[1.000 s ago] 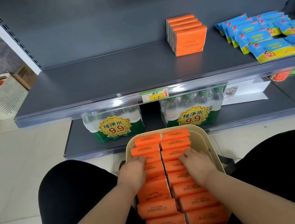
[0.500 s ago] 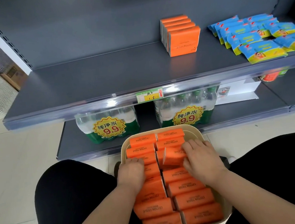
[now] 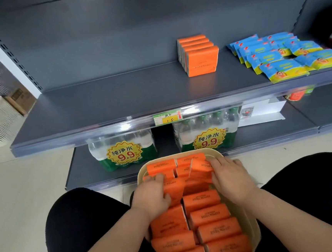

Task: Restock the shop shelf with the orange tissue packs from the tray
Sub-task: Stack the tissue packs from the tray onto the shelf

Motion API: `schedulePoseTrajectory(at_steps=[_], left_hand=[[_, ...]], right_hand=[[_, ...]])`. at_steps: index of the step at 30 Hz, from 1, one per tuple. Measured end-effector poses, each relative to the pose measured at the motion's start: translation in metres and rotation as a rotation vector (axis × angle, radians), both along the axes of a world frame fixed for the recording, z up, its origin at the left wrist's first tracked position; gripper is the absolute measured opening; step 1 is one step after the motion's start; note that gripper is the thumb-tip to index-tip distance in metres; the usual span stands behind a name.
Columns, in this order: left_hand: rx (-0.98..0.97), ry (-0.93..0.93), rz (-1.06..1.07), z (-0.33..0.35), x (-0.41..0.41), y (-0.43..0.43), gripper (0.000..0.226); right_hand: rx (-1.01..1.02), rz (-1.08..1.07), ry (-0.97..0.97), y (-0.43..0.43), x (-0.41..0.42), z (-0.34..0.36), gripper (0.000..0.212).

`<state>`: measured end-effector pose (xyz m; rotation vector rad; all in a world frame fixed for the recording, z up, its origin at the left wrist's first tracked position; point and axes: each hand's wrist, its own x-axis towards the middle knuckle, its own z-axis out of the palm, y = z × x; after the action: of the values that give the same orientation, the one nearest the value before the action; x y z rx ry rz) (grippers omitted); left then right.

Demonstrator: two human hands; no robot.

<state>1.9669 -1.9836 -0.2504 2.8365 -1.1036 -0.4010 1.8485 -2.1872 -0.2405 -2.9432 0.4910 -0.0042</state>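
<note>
**Item:** orange tissue packs [image 3: 209, 214], two columns, lying in the tray [image 3: 252, 224], which is sitting between our knees [image 3: 85, 223].

**Step in hand:** we are gathering a handful at the tray's far end. Our left hand [image 3: 151, 195] is curling fingers and thumb round packs of the left column. Our right hand [image 3: 232, 178] is pinching a tilted pack of the right column. The packs between the two hands are standing askew, and we cannot tell how many we are actually holding.

**Next move, as we are judging it:** squaring the handful, lifting it over the tray rim and the price strip [image 3: 167, 118], then standing it beside the shelved row [image 3: 199, 56].

**Room:** the shelf [image 3: 108, 98] is lying open left of that row and in front of it. Blue and yellow sachets [image 3: 275, 56] are crowding the right side, near the row. Water bottle packs [image 3: 123, 151] are sitting under the shelf lip just beyond the tray, so we are reckoning on going up before going forward.
</note>
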Motion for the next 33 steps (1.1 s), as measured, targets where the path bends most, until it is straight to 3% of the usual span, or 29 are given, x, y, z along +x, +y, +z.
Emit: schedulePoseTrajectory(at_steps=[9,17,33], left_hand=[[-0.377,-0.161,-0.083,0.086,0.035,-0.045,0.042],[-0.478,-0.335,0.054,0.159,0.073,-0.124,0.038],[-0.302,-0.253,-0.012,0.158,0.157,-0.283,0.047]], right_hand=[[-0.145,-0.149,-0.12,-0.055,0.014,0.083,0.043],[-0.249,-0.243,-0.192,-0.118,0.035,0.142,0.053],[-0.224,-0.092,-0.195,-0.209,0.113,0.146,0.063]])
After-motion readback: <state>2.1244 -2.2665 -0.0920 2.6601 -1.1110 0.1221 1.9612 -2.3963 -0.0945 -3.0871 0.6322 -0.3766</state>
